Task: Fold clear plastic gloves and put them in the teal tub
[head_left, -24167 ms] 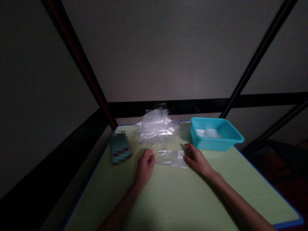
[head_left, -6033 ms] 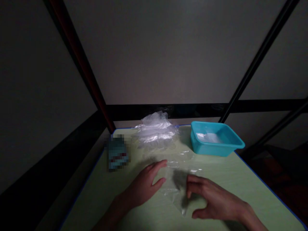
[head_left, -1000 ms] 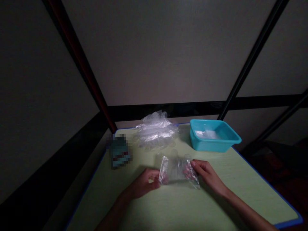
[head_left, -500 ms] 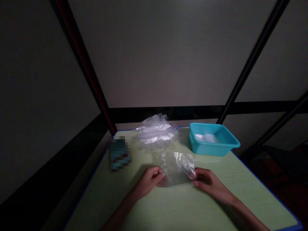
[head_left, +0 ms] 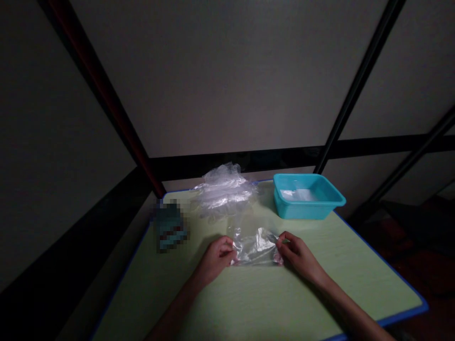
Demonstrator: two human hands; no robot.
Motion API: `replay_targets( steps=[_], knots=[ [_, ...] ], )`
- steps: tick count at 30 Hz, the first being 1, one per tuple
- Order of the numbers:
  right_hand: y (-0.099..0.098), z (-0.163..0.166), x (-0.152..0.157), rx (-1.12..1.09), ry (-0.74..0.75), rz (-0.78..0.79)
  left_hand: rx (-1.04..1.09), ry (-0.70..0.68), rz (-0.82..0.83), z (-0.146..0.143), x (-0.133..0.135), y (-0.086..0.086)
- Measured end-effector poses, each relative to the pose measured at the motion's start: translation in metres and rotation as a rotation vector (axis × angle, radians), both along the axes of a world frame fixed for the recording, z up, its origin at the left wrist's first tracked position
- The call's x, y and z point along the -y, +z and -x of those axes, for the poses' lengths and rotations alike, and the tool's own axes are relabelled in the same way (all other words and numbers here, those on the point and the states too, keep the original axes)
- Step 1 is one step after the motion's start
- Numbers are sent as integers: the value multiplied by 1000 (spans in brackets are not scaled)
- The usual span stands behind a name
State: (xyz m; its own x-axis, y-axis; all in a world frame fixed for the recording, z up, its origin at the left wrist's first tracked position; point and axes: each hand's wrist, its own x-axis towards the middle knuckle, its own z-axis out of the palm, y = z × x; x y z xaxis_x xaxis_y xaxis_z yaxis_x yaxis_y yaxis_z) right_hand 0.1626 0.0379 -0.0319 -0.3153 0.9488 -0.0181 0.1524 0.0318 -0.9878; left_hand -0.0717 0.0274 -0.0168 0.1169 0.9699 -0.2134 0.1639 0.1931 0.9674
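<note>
A clear plastic bag (head_left: 256,244) is stretched between my two hands, low over the table, its film wrinkled and shiny. My left hand (head_left: 217,255) is closed on the bag's left side, thumb against the fingers. On the right side, my right hand (head_left: 297,253) pinches the film between thumb and fingers. Just beyond the bag lies a pile of similar clear plastic bags (head_left: 225,192), loosely stacked and overlapping.
A turquoise plastic basin (head_left: 305,210) stands at the back right with some clear plastic inside. At the back left lies a blurred-out dark green item (head_left: 170,227). The pale green table (head_left: 249,303) has a blue edge; wall panels rise behind it.
My right hand has closed on the bag's right side, its fingers having been looser before. The far edge of the bag has folded toward me. The view has shifted slightly.
</note>
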Motion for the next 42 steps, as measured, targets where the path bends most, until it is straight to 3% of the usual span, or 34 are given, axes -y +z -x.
replay_targets(
  steps=[7, 13, 28, 42],
  knots=[
    [2, 4, -3, 151, -1, -78, -41, 34, 21, 2, 7, 0],
    [2, 6, 2, 25, -60, -57, -75, 139, -62, 2, 8, -3],
    [-3, 10, 8, 38, -37, -85, -142, 48, -7, 8, 9, -4],
    [2, 10, 10, 40, -85, -121, -138, 70, -10, 6, 9, 1]
  ],
)
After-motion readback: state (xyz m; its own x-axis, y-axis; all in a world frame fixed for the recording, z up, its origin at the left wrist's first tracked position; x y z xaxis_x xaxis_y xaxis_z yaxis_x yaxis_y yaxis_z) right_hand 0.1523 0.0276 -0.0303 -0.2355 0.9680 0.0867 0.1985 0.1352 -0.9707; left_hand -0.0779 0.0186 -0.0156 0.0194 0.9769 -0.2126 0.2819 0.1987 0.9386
